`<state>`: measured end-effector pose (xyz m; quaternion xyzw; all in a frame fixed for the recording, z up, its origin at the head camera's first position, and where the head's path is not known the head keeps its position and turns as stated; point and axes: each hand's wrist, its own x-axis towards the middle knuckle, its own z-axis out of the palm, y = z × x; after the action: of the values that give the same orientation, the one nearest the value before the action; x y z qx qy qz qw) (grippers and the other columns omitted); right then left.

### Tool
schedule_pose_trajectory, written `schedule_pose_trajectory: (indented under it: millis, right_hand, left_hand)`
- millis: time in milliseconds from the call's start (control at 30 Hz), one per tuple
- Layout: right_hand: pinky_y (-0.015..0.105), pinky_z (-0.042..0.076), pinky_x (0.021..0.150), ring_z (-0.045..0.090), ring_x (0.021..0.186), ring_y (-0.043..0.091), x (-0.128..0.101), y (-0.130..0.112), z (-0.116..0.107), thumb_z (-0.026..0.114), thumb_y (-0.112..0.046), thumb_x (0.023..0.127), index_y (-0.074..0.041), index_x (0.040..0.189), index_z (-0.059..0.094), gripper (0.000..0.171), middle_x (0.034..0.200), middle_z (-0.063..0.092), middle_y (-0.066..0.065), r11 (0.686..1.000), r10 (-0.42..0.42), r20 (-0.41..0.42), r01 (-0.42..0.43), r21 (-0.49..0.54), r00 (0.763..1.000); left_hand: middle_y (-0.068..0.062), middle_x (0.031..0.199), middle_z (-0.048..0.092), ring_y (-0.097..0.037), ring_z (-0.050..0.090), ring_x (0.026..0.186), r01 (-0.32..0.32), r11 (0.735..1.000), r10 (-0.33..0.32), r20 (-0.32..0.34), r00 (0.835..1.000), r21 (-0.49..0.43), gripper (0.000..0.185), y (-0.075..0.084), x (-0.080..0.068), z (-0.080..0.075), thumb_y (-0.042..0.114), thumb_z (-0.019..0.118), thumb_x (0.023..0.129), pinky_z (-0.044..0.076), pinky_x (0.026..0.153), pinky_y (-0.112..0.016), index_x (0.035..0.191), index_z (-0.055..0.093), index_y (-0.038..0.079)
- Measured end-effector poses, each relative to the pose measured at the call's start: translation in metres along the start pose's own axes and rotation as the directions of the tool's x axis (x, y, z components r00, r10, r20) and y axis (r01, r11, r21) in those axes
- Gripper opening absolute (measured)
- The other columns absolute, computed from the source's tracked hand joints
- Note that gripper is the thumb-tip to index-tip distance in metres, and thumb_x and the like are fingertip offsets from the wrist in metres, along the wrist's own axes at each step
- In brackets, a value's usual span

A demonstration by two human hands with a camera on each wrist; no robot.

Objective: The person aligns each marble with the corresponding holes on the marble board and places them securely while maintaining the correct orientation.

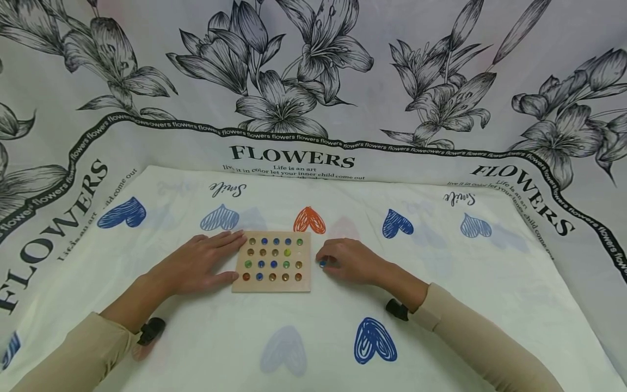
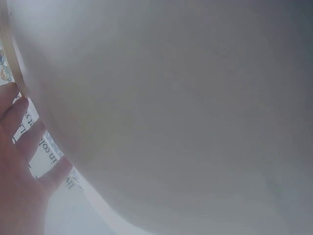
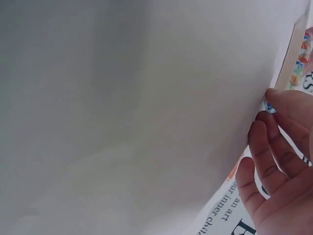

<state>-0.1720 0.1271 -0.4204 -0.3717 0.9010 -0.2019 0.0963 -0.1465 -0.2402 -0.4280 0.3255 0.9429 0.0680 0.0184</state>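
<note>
A pale wooden board (image 1: 269,288) lies flat on the table, with rows of coloured glass marbles (image 1: 274,264) in its hollows. In the right-hand column, the second hollow from the top is bare. My left hand (image 1: 204,264) rests at the board's left edge, fingers extended and spread, fingertips and thumb touching it. Just off the right edge, my right hand (image 1: 350,261) pinches a blue marble (image 1: 323,263) between thumb and fingers. The right wrist view shows this marble (image 3: 269,107) at the fingertips, close by the board's side (image 3: 289,56).
A white cloth (image 1: 338,337) printed with blue and red hearts covers the table. Behind it hangs a flower-patterned curtain (image 1: 372,117) with lettering. Pale cloth (image 2: 171,117) fills most of both wrist views. Each wrist wears a small black camera (image 1: 152,330).
</note>
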Motion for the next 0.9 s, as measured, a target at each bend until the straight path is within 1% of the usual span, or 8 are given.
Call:
schedule_pose_trajectory:
  millis: [267, 533, 733, 900]
  right_hand:
    - [0.021, 0.052, 0.078, 0.061, 0.083, 0.005, 0.001, 0.002, 0.001, 0.073, -0.015, 0.091, -0.015, 0.106, 0.076, 0.016, 0.097, 0.07, -0.007, 1.0, -0.027, -0.002, 0.027, -0.008, 1.0]
    - [0.022, 0.052, 0.077, 0.06, 0.083, 0.005, 0.003, 0.0, -0.001, 0.074, -0.015, 0.09, -0.015, 0.106, 0.076, 0.016, 0.097, 0.07, -0.006, 0.999, -0.042, -0.007, 0.042, -0.016, 0.999]
    - [0.023, 0.051, 0.079, 0.06, 0.084, 0.007, 0.01, -0.002, -0.004, 0.074, -0.017, 0.091, -0.016, 0.107, 0.076, 0.017, 0.098, 0.07, -0.007, 0.997, -0.057, -0.015, 0.056, -0.044, 0.998]
    - [0.022, 0.052, 0.08, 0.061, 0.086, 0.006, 0.018, -0.008, -0.007, 0.072, -0.017, 0.092, -0.016, 0.108, 0.076, 0.017, 0.1, 0.071, -0.006, 0.997, -0.068, -0.005, 0.068, -0.034, 0.998]
  left_hand:
    - [-0.006, 0.157, 0.039, -0.032, 0.039, 0.142, -0.011, 1.0, 0.011, -0.015, 1.0, -0.01, 0.076, 0.0, 0.001, 0.0, 0.057, 0.056, 0.094, 0.042, 0.103, -0.059, 0.153, 0.04, 0.011]
    - [-0.005, 0.158, 0.037, -0.032, 0.038, 0.143, -0.004, 1.0, 0.004, 0.0, 1.0, -0.002, 0.076, 0.0, 0.001, 0.001, 0.059, 0.053, 0.095, 0.041, 0.103, -0.06, 0.154, 0.039, 0.012]
    - [-0.005, 0.158, 0.038, -0.032, 0.038, 0.143, -0.003, 1.0, 0.003, 0.004, 1.0, 0.0, 0.076, 0.0, 0.001, 0.0, 0.06, 0.051, 0.095, 0.041, 0.104, -0.06, 0.154, 0.039, 0.012]
    - [-0.005, 0.158, 0.038, -0.032, 0.038, 0.143, 0.003, 1.0, -0.003, 0.006, 1.0, -0.006, 0.076, 0.0, 0.001, -0.001, 0.06, 0.052, 0.095, 0.04, 0.104, -0.06, 0.153, 0.041, 0.012]
